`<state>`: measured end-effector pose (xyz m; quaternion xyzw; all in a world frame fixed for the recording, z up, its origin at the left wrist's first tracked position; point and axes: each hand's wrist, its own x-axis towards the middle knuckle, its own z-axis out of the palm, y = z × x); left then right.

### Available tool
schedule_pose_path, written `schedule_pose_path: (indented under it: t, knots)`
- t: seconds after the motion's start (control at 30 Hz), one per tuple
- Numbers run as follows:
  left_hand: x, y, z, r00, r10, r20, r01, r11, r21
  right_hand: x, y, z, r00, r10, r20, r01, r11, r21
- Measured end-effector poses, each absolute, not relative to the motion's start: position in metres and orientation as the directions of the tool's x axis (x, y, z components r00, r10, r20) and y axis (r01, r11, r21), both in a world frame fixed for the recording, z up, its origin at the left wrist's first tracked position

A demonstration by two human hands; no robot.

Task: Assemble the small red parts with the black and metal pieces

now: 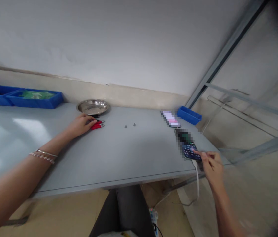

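Soft even light, table (119,154) glare, blurred darkened right edge.

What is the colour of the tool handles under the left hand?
Red; the head view shows the tool handles by the left hand.

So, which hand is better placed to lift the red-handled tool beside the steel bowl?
Left, probably. The left hand rests on the red-handled tool near the steel bowl; the right hand is across the table, touching a phone.
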<state>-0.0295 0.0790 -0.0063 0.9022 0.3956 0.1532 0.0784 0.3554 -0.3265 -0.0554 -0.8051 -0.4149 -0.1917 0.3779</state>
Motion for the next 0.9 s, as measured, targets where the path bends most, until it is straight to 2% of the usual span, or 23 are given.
schedule_pose_path:
  t: [0.1,0.2,0.37,0.7,0.77,0.9]
  knots:
    - [-0.030,0.078,-0.006,0.643,0.736,0.212,0.689,-0.677,0.261,0.353,-0.329,-0.057,0.546,0.550,0.632,0.835,-0.297,-0.463]
    - [-0.029,0.075,-0.004,0.639,0.744,0.196,0.696,-0.668,0.266,0.353,-0.330,-0.058,0.533,0.569,0.626,0.843,-0.295,-0.449]
    - [-0.027,0.070,0.000,0.650,0.742,0.164,0.691,-0.667,0.279,0.362,-0.323,-0.053,0.636,0.520,0.570,0.771,-0.435,-0.465]
    - [-0.029,0.073,-0.002,0.694,0.701,0.164,0.659,-0.711,0.246,0.383,-0.307,-0.053,0.669,0.577,0.469,0.740,-0.580,-0.342]
    - [-0.030,0.073,-0.003,0.689,0.702,0.180,0.657,-0.710,0.253,0.382,-0.307,-0.052,0.676,0.578,0.456,0.734,-0.577,-0.358]
    - [-0.029,0.072,-0.002,0.676,0.711,0.193,0.659,-0.701,0.273,0.378,-0.312,-0.048,0.708,0.553,0.439,0.706,-0.529,-0.471]
